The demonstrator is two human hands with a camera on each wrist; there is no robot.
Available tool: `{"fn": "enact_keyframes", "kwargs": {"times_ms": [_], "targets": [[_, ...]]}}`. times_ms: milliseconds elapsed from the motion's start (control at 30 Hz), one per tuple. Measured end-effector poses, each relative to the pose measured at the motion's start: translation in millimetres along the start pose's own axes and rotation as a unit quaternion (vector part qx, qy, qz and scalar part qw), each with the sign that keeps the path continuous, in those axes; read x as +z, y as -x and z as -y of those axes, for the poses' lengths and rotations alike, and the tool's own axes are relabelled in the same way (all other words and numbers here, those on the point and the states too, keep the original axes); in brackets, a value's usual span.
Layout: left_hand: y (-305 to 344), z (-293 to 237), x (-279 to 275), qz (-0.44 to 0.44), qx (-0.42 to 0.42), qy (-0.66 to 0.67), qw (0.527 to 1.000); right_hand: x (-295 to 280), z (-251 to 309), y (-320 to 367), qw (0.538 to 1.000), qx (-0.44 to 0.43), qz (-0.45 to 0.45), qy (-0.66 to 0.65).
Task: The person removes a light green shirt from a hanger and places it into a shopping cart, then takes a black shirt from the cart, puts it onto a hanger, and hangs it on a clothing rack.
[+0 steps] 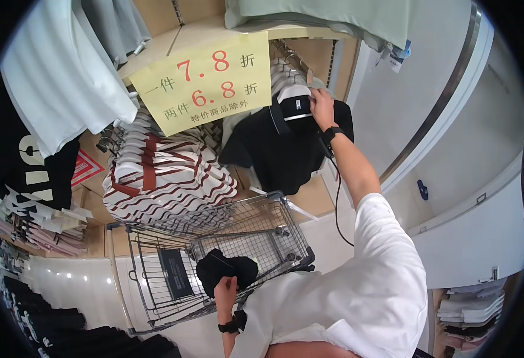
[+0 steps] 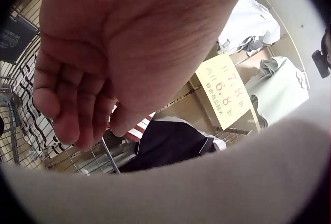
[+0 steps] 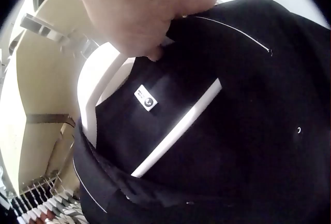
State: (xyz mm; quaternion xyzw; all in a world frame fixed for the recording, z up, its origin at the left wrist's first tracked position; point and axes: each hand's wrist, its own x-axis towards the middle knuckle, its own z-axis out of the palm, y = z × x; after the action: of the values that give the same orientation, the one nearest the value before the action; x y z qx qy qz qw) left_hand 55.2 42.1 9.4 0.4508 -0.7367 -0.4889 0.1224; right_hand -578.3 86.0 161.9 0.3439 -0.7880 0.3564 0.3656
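At eleven o'clock in the head view, a yellow rectangular paper sign [image 1: 204, 83] read "一件 7.8 折, 两件 6.8 折, 特价商品除外"; the black collared fabric shirt's [image 3: 253, 115] white rectangular label [image 3: 146, 98] was illegible.

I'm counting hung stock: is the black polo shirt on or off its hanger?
On: the black polo shirt has a white hanger showing inside its collar.

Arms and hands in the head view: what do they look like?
They are a person's: bare left hand and right hand, a black left strap and right strap at the wrists, a thin dark cable by the right one. The white shirt has a short right sleeve.
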Motion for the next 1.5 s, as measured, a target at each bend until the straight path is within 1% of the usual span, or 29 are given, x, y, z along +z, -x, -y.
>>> {"fn": "enact_keyframes", "kwargs": {"times_ms": [100,167,200,300,367,400,433,500,533,600,633,667,733,767,833,867,933,967,1033,1067,1100,1133,1167,1200,1233,1300,1367,1433,1500], "targets": [[0.9,2.7,0.3,0.010,-0.001,-0.015,1.000,-7.7,3.1,5.3,0.998,0.021,0.045,0.028],[1.1,-0.4,-1.7,0.010,-0.014,-0.016,1.000,-13.1,5.4,17.7,0.998,0.016,-0.030,0.047],[3.3,0.9,-3.8,0.009,-0.023,-0.017,1.000,-20.4,6.9,27.9,0.998,0.039,-0.037,0.037],[-2.8,40.7,-11.4,0.008,-0.057,-0.003,0.998,-40.7,11.9,83.5,0.982,0.085,-0.142,0.092],[-5.5,67.3,-21.9,-0.008,-0.067,-0.025,0.997,-38.0,3.4,152.0,0.978,0.159,-0.114,0.067],[-7.2,76.3,-28.4,0.000,-0.103,-0.039,0.994,-36.5,2.6,193.5,0.968,0.226,0.015,0.105],[-9.6,85.2,-34.6,0.008,-0.141,-0.052,0.989,-36.1,1.8,238.0,0.937,0.285,0.145,0.143],[-17.0,113.8,-45.8,0.024,-0.142,-0.091,0.985,-33.6,-5.4,329.2,0.912,0.273,0.302,0.050],[-19.3,112.2,-50.7,0.015,-0.143,-0.113,0.983,-39.9,6.1,347.8,0.907,0.265,0.323,0.045],[-27.9,102.3,-67.1,0.030,-0.186,-0.143,0.972,-56.1,34.1,382.6,0.852,0.315,0.418,-0.019],[-36.7,133.2,-70.4,0.008,-0.186,-0.123,0.975,-57.4,45.6,391.3,0.843,0.307,0.442,-0.027],[-51.1,187.6,-74.6,0.008,-0.193,-0.086,0.977,-61.8,55.3,400.8,0.838,0.302,0.454,-0.033],[-53.9,166.5,-82.9,-0.081,-0.236,0.074,0.966,-65.6,68.0,421.9,0.821,0.296,0.485,-0.053],[-59.5,171.4,-92.5,-0.063,-0.283,0.147,0.946,-68.1,78.2,431.6,0.815,0.295,0.496,-0.056],[-64.2,162.2,-100.9,-0.136,-0.313,0.246,0.907,-73.1,94.6,444.1,0.781,0.283,0.553,-0.068],[-68.2,174.5,-104.5,-0.135,-0.313,0.248,0.907,-73.3,102.3,446.9,0.781,0.282,0.553,-0.067],[-82.1,222.7,-103.8,-0.119,-0.316,0.400,0.852,-76.1,119.5,453.0,0.792,0.238,0.562,0.007],[-88.3,245.9,-99.5,-0.114,-0.319,0.401,0.851,-78.9,126.5,455.5,0.794,0.218,0.566,0.046],[-103.9,278.8,-91.0,-0.087,-0.300,0.320,0.894,-75.9,134.1,457.0,0.793,0.217,0.564,0.077],[-112.7,283.0,-90.7,-0.052,-0.357,0.302,0.882,-75.1,138.9,454.9,0.781,0.223,0.574,0.102],[-116.2,286.9,-86.4,-0.044,-0.359,0.302,0.882,-72.7,143.4,451.6,0.769,0.229,0.583,0.127],[-121.1,289.9,-78.4,0.021,-0.344,0.146,0.927,-70.1,146.6,446.9,0.746,0.253,0.599,0.143],[-125.3,292.7,-68.2,0.087,-0.316,-0.014,0.945,-68.8,148.0,445.0,0.744,0.257,0.598,0.151],[-129.6,273.3,-60.9,0.115,-0.400,-0.050,0.908,-68.1,148.4,444.9,0.734,0.263,0.607,0.158],[-132.6,269.0,-52.2,0.125,-0.398,-0.050,0.907,-67.4,148.5,445.1,0.723,0.269,0.614,0.164],[-137.5,289.0,-31.6,0.214,-0.399,-0.130,0.882,-67.1,148.0,446.3,0.716,0.281,0.616,0.172],[-139.1,330.6,-4.7,0.216,-0.389,-0.128,0.887,-65.8,150.7,446.8,0.717,0.281,0.614,0.174],[-145.1,342.0,10.0,0.215,-0.381,-0.123,0.891,-64.9,153.5,446.6,0.711,0.287,0.616,0.180],[-154.6,338.9,29.6,0.121,-0.392,-0.181,0.894,-62.0,152.9,444.8,0.709,0.293,0.615,0.180]]}}
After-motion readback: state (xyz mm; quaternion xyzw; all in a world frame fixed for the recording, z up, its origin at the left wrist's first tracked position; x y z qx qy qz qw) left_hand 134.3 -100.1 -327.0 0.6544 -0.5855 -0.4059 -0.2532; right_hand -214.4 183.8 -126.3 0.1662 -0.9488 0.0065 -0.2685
